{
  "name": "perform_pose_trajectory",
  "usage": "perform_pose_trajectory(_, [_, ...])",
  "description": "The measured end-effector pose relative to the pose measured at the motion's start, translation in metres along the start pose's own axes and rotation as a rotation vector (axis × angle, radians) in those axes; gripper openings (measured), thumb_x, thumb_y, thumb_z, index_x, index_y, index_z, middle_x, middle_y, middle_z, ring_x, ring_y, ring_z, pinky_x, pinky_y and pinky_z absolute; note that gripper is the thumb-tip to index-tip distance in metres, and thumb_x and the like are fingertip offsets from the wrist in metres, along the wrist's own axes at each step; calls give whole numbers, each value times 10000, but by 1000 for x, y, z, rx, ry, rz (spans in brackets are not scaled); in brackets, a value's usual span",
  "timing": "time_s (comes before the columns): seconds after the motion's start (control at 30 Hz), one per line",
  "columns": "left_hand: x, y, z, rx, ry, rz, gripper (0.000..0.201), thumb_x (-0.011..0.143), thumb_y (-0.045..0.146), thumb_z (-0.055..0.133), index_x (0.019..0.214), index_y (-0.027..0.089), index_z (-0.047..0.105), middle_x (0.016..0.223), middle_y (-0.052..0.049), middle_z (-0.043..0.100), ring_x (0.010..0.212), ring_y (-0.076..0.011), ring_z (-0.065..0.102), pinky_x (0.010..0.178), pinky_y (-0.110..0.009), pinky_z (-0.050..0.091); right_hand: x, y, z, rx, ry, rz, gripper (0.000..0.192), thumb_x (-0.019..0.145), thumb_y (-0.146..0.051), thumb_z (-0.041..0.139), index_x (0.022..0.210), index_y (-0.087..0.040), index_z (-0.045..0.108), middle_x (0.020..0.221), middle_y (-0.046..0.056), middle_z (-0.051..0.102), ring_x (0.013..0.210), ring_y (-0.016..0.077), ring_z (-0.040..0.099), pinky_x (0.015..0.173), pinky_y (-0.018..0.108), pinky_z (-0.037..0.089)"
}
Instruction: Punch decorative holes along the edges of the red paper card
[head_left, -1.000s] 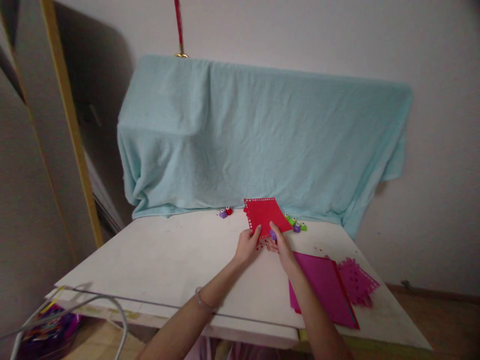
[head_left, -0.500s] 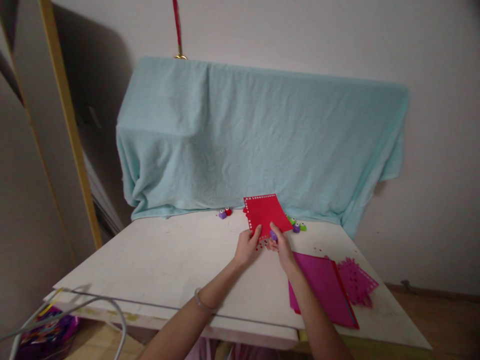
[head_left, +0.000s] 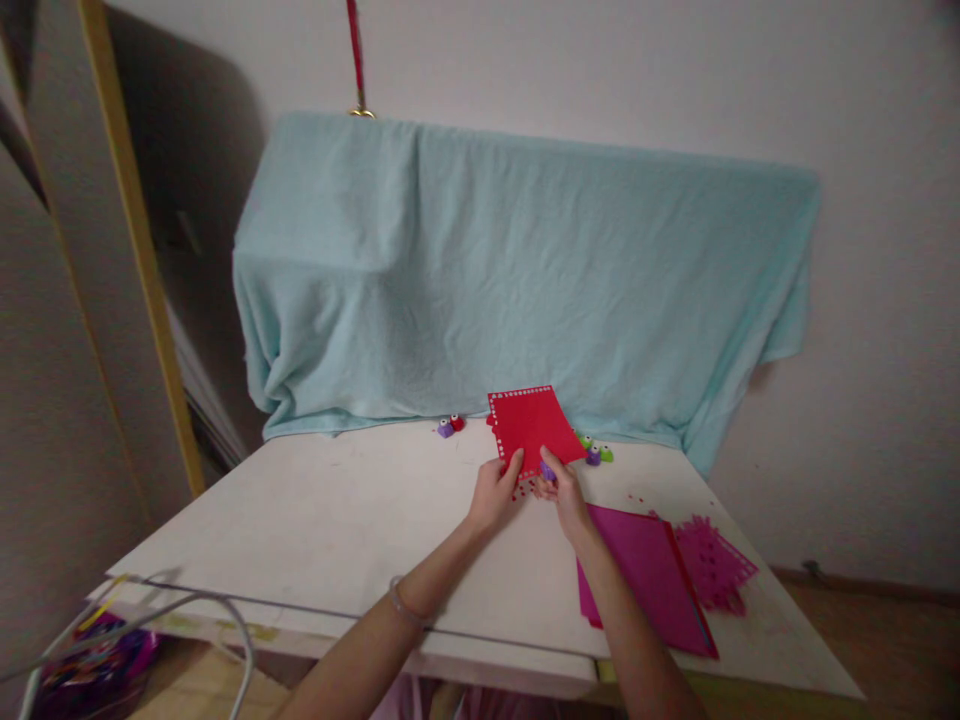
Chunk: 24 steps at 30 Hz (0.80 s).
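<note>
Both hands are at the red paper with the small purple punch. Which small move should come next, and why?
Probably slide the purple punch a little along the near edge of the red paper and press. The far and left edges already show rows of holes, and the left hand steadies the sheet.

**Bare forearms, one thin bracelet**

Both arms rise from the lower middle of the frame, sleeveless to the bottom edge. The left hand (head_left: 493, 497) has a thin pale bracelet (head_left: 400, 603) at its wrist. The right hand (head_left: 568, 503) wears nothing visible; no rings can be made out.
</note>
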<state>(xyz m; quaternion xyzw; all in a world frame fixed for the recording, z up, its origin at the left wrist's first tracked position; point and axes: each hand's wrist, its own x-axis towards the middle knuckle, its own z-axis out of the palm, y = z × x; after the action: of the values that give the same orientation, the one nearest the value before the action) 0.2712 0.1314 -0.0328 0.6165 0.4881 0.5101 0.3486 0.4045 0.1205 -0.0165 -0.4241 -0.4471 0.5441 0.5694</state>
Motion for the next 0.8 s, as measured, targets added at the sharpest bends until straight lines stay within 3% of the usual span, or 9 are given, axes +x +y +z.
perform_pose_trajectory(0.53, [-2,1,0,-44,-20,-9,625,880,661,400,515,157,452,453,27,400,500,-89,340,509,-231,217,4,6,-1,-3,70,-21,496,763,-592,650,601,-218,367,453,-77,304,384,73,279,396,234,252])
perform_pose_trajectory(0.8, [-1,4,-2,-72,32,-73,632,874,669,405,506,159,466,433,14,423,476,-94,361,500,-234,245,4,1,-5,-59,57,-24,597,805,-674,548,493,-224,311,422,-52,319,372,81,286,398,253,284])
